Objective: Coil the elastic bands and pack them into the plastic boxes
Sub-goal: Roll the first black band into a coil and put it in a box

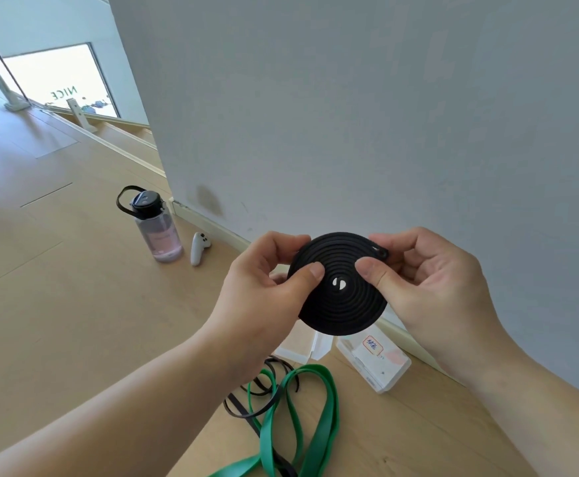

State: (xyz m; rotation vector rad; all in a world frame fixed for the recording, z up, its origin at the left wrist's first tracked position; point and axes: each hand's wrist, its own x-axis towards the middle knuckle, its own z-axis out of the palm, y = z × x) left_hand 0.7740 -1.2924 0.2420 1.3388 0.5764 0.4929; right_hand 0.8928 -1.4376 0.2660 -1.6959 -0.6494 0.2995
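Observation:
A black elastic band wound into a flat spiral disc (341, 304) is held up in front of me. My left hand (264, 297) pinches its left side, thumb on the face. My right hand (429, 287) pinches its upper right side, where the band's loose end sticks out. Below on the floor lie a loose green band (319, 421) and a loose thin black band (264, 390), tangled together. Two clear plastic boxes sit by the wall: one (301, 346) partly hidden behind the disc, another with a label (374, 359) to its right.
A grey wall (384, 115) with a skirting board rises just behind the boxes. A water bottle (157, 225) and a white controller (199, 247) stand on the wooden floor to the left. A glass railing and stairs lie at the far left.

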